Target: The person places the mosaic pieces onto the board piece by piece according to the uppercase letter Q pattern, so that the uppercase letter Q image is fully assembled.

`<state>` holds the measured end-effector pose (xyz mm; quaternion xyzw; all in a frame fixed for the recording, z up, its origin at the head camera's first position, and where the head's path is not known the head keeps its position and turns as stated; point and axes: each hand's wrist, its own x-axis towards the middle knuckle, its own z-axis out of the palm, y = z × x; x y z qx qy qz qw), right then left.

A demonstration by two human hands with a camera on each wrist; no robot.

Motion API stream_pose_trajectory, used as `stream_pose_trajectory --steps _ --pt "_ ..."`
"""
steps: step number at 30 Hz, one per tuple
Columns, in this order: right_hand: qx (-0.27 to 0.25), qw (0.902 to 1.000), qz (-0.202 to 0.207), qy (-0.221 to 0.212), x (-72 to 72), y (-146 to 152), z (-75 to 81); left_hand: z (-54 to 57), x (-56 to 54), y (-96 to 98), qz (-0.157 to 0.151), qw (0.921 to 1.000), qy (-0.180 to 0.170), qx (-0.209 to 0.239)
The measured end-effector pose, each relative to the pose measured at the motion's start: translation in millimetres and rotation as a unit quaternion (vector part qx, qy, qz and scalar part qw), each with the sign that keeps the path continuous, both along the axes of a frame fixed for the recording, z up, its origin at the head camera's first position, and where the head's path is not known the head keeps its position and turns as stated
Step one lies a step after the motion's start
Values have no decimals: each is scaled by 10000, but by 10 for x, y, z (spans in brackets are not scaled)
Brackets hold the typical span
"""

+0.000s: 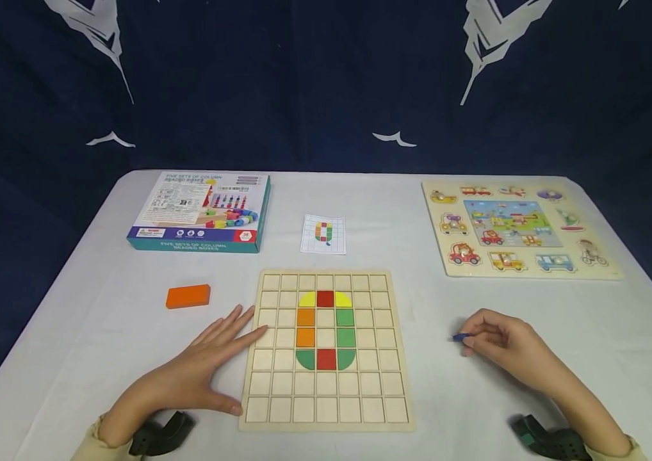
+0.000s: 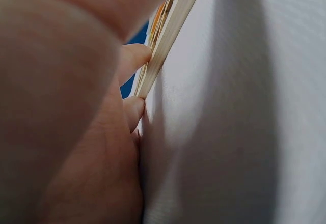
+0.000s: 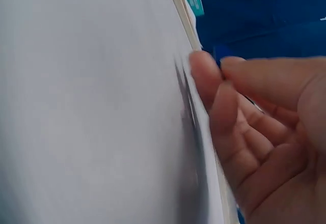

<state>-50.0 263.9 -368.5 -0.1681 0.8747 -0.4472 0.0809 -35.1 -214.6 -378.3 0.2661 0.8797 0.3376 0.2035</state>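
Table surface, covered in white, carries one wooden grid board at centre front, seven cells wide by seven deep. Nine coloured pieces are seated in it as a ring: two yellow, two red, two orange, three green. One vehicle peg puzzle is placed far right, well apart from the board. One bead-set box is placed far left. One pattern card lies just behind the board. One loose orange block lies left of the board, near the left hand.

Two hands are seen. Left hand is laid flat with fingers spread, fingertips touching the board's left edge. Right hand is curled, pinching one small blue piece between thumb and fingertips, right of the board, low over the table.
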Motion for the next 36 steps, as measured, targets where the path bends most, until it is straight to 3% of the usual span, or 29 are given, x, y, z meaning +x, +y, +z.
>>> stream_pose_trajectory --steps 3,7,16,25,29,36 --pt "-798 9962 120 -333 -23 -32 -4 -7 -2 -6 -18 10000 16 -42" --pt "-1313 9894 306 -539 -55 -151 2 -6 -3 -15 -52 10000 22 -56" --pt "-1298 9887 644 -389 -78 -636 76 -2 11 -2 -70 10000 41 -24" --pt "-1385 9798 1176 -836 -15 -1189 24 13 5 -5 -73 9998 187 -25" --pt "-1353 9768 1334 -986 25 -1294 -26 8 4 -7 -92 9998 188 -21" --pt "-1089 9830 1255 -785 102 -1347 -78 5 -3 -15 -150 9995 268 -19"
